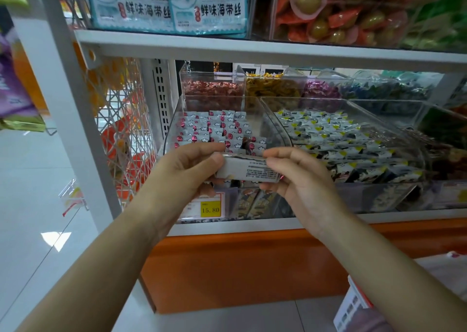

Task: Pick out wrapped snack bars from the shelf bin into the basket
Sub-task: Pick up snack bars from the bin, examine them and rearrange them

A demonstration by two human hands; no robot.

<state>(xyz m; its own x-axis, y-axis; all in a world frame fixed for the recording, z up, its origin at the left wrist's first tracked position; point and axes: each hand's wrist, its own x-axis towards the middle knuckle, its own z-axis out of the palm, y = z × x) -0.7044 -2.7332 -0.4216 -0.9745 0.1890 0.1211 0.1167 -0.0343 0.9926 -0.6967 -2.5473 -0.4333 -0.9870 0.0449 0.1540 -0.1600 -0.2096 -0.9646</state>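
A grey wrapped snack bar (249, 171) with small printed text is held level in front of the shelf. My left hand (188, 170) grips its left end and my right hand (297, 175) pinches its right end. Behind them a clear shelf bin (255, 109) holds several more grey-and-red wrapped bars (214, 129). At the lower right corner a white and red basket (353, 304) shows only partly, cut off by the frame edge.
A second clear bin (358, 104) on the right holds bars with yellow and dark wrappers. Smaller candy bins stand behind. A yellow price tag (209, 209) hangs on the shelf front. The upper shelf edge (252, 51) runs overhead; an orange base panel (240, 263) sits below.
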